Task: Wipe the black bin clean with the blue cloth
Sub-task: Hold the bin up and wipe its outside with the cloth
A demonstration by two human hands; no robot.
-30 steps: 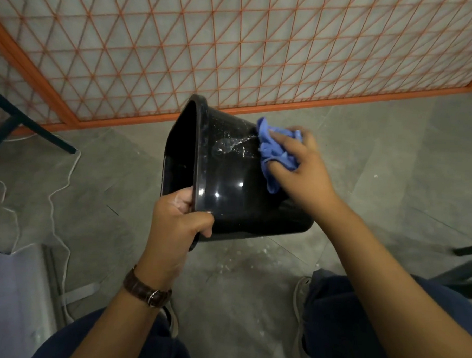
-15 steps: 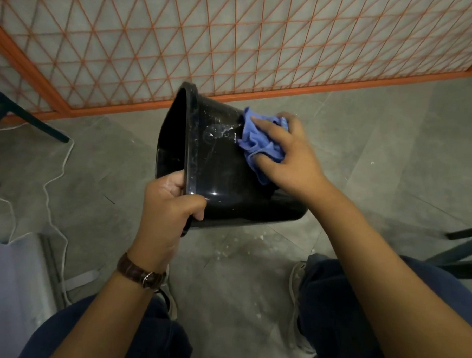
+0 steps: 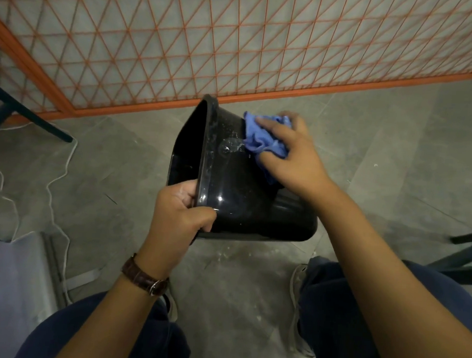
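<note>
the left hand [image 3: 179, 211] gripped the near corner of the rim of the glossy black plastic bin [image 3: 244, 201], with the thumb on the outer wall and the other fingers curled inside. i think this grip was chosen to carry the bin alone and to keep it from turning under the push. the right hand [image 3: 292, 154] lay with fairly straight, spread fingers on the crumpled blue microfibre cloth [image 3: 261, 139] and pressed it against the upper outer wall. whether the thumb also pinched a fold, i could not tell. the bin was held in the air on its side, with its opening to the left, so that the wall faced up to the cloth. just left of the cloth, some wet drops and pale smears [image 3: 226, 147] remained near the rim, so the wiping seemed not finished. below was the grey tiled floor [image 3: 392, 158], and behind the bin stood an orange wire mesh panel [image 3: 235, 43].
</note>
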